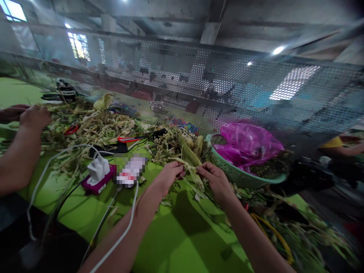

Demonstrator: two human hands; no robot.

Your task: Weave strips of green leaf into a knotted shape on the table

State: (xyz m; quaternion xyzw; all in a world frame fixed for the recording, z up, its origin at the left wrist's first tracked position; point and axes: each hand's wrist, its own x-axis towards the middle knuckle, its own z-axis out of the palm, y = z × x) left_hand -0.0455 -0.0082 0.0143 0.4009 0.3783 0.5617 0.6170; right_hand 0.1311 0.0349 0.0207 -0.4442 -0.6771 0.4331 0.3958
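Between my two hands, above the green table [170, 246], stretches a pale, dried plant stem [190, 167] with a knobby joint in the middle. My left hand [170, 174] pinches its left end between thumb and fingers. On the other side, my right hand [214, 178] pinches the stem close to the joint. Just behind and below them lie broad pale green leaves [189, 153] and a heap of dried plant matter [167, 146]. A green plastic basket [247, 181] stands right beside my right hand, with a purple plastic bag [250, 144] in it.
A phone [132, 171] with a white cable and a purple power strip [98, 184] with white plugs lie left of my arm. Red-handled scissors [129, 139] rest behind. A co-worker's hands [34, 117] are at far left. A perforated metal screen [170, 83] rises behind the table.
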